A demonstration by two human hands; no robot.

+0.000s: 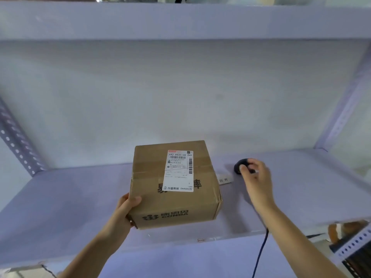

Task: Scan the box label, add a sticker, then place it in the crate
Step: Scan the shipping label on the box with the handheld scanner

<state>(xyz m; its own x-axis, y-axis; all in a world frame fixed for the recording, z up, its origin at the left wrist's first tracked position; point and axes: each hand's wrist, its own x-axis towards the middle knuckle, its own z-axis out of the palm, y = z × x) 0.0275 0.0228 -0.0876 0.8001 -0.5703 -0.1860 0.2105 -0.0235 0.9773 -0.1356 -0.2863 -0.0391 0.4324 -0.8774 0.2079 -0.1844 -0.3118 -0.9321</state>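
A brown cardboard box (156, 187) rests on the pale shelf board (70, 197), with a white shipping label (179, 170) on its top face. My left hand (125, 211) grips the box's near left corner, thumb on top. To the right of the box, my right hand (256, 177) closes its fingers around a dark barcode scanner (241, 164) that sits on the shelf. A small white sticker slip (224, 179) with printed characters lies between the box and the scanner.
The scanner's dark cable (261, 251) drops over the shelf's front edge. Perforated metal uprights stand at the left (18, 143) and right (345, 109). An upper shelf (180, 21) spans overhead. A brown and white object (341, 229) sits at the lower right.
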